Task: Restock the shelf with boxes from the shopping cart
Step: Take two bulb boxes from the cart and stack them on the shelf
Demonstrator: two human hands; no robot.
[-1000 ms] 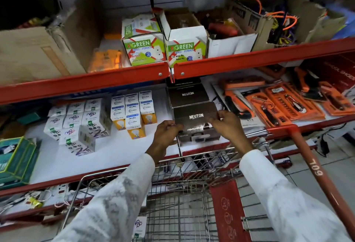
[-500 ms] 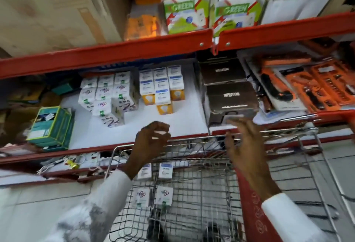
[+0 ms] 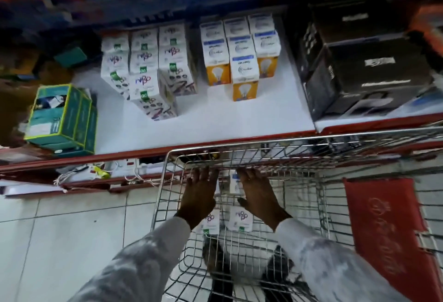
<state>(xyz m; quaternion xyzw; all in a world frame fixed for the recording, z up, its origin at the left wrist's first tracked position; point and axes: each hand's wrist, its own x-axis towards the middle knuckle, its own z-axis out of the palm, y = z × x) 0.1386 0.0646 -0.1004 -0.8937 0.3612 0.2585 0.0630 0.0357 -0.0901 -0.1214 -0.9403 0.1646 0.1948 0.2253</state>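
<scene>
Both my hands are down inside the wire shopping cart (image 3: 299, 142), palms down with fingers spread. My left hand (image 3: 200, 196) and my right hand (image 3: 259, 200) hover over small white boxes (image 3: 241, 218) lying on the cart floor; neither visibly grips one. Another white box (image 3: 233, 182) shows between the hands. Above the cart, the white shelf (image 3: 239, 119) carries a stack of white boxes with a purple logo (image 3: 148, 79), white-and-orange bulb boxes (image 3: 242, 62) and black boxes (image 3: 369, 69) at the right.
Green boxes (image 3: 62, 117) stand at the shelf's left end. A lower shelf holds loose cables and sockets (image 3: 96, 172). The cart's red seat flap (image 3: 388, 237) is at the right. Tiled floor (image 3: 72, 230) lies to the left of the cart.
My hands let go of the black box on the shelf and dropped into the cart. The view tilted downward toward the cart floor.
</scene>
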